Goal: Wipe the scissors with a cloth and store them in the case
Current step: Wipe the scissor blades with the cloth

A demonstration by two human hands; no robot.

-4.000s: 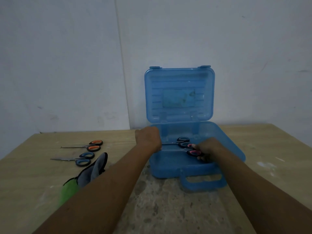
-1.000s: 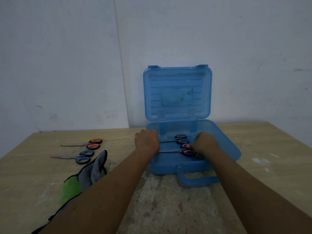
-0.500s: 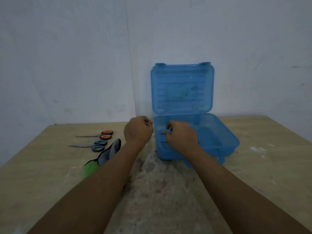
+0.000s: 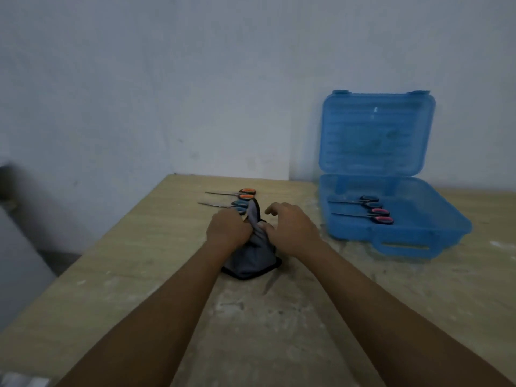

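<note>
At the left rear of the bench (image 4: 111, 275) two pairs wait unwiped: the orange-handled scissors (image 4: 236, 193) farthest back and the blue-handled scissors (image 4: 223, 205) just in front, their handles partly hidden behind a raised corner of the cloth (image 4: 251, 255).

Both hands have left the case in the last half second and come over to this side. The left hand (image 4: 227, 229) now has its fingers curled round the bunched top of the grey, dark-edged cloth, lifting it into a peak while its lower part stays on the bench. The right hand (image 4: 290, 227) is just beside it, thumb against the fabric and the other fingers loosely bent above. Whether it really pinches the cloth or only touches it is unclear from this angle.

To the right, well apart from the hands, the blue case (image 4: 418, 236) stands with its lid (image 4: 377, 132) upright. The black-handled scissors (image 4: 360, 201) and the pink-handled scissors (image 4: 368, 215) lie released inside, side by side, blades pointing left.

So two pairs appear stored and two remain. The task looks about half done, with the cloth being taken up for the next pair, probably the blue-handled one nearest the left hand.
</note>
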